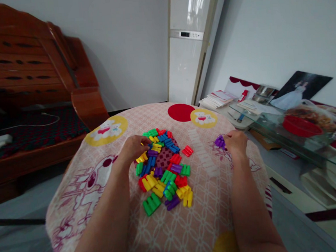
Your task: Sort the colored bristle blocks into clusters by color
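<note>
Many bright plastic building blocks, shaped like joined tubes, lie in a loose pile on the round table; a green block (151, 204) is at its near edge. My left hand (134, 146) is at the pile's far left, fingers curled down among yellow and blue pieces. Whatever is between those fingertips is hidden. To the right, apart from the pile, my right hand (236, 141) closes its fingers on a purple block (220, 142) just over or on the cloth. A red block (187, 151) lies between the hands, a little off the pile.
A patterned pink tablecloth (211, 216) covers the table. At right stands a glass-topped cabinet (262, 127) with papers, a red bowl (301, 125) and a photo (303, 88). A wooden bench (88, 105) is at left, a white floor-standing air conditioner (187, 61) behind.
</note>
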`<state>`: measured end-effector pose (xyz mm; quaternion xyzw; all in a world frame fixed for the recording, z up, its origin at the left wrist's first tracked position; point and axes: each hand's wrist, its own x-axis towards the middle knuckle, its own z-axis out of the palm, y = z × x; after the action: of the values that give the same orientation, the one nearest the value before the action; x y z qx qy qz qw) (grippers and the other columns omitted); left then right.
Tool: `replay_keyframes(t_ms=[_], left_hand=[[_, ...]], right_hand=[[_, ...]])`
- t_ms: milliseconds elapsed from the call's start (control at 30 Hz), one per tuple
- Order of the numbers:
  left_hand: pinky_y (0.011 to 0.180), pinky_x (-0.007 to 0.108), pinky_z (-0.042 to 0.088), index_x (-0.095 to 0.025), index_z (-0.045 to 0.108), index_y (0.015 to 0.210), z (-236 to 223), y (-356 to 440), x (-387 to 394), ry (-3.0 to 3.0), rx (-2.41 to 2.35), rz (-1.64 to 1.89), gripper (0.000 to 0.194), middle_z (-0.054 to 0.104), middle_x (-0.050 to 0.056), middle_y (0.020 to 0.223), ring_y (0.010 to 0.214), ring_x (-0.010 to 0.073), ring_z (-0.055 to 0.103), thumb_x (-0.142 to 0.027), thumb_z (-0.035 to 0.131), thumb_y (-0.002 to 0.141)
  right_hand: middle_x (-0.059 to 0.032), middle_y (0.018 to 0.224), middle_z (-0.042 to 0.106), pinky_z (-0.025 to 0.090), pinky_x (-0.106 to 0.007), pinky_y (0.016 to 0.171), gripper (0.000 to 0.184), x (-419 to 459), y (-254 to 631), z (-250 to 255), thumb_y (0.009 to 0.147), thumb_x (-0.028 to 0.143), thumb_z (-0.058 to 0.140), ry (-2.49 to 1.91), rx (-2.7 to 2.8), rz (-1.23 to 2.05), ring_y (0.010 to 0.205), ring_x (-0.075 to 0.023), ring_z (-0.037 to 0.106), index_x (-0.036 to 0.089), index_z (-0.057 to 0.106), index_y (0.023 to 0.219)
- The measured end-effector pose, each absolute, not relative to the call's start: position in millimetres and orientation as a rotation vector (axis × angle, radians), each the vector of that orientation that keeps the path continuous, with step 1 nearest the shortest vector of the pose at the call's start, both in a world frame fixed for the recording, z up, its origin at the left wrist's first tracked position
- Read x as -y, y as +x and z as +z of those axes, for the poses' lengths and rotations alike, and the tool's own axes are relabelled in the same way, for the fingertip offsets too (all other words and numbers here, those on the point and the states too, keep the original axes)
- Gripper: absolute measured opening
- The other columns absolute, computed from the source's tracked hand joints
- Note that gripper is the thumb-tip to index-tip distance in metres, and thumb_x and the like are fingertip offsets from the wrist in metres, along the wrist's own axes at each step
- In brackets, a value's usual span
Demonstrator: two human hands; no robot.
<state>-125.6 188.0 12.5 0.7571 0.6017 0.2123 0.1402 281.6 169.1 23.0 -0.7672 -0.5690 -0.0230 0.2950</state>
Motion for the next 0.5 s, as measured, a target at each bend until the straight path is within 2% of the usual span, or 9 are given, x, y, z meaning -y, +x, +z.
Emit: replay_keyframes(t_ms=[133,333,500], left_hand=[[0.067,0.026,0.045,-0.023,0.076,0.087,11,-123,-187,2.243,-1.691,0.528,0.021,0.076,0.002,0.079,0.074,0.0204,0.067,-0.029,0.068,0.068],[0.062,0.027,0.040,-0.023,0.070,0.104,13,-117,-182,2.283,-1.721,0.358,0.040,0.073,0.000,0.073,0.070,0.0214,0.066,-0.026,0.071,0.065],[0.061,0.026,0.041,-0.024,0.065,0.113,9,-104,-180,2.236,-1.675,0.356,0.046,0.073,0.001,0.087,0.076,0.0210,0.067,-0.025,0.067,0.067]], right_hand=[[-0.0103,0.065,0.071,0.045,-0.026,0.065,0.023,-169,263,28,0.081,0.024,0.055,-2.019,1.511,-0.097,0.066,-0.0199,0.066,0.014,0.075,0.077],[-0.0077,0.064,0.069,0.041,-0.024,0.062,0.025,-169,240,29,0.084,0.029,0.054,-1.964,1.631,-0.044,0.065,-0.0185,0.064,0.017,0.074,0.074],[-0.0069,0.068,0.070,0.038,-0.024,0.061,0.024,-164,208,31,0.084,0.028,0.056,-1.822,1.834,0.014,0.066,-0.0168,0.062,0.017,0.072,0.069]])
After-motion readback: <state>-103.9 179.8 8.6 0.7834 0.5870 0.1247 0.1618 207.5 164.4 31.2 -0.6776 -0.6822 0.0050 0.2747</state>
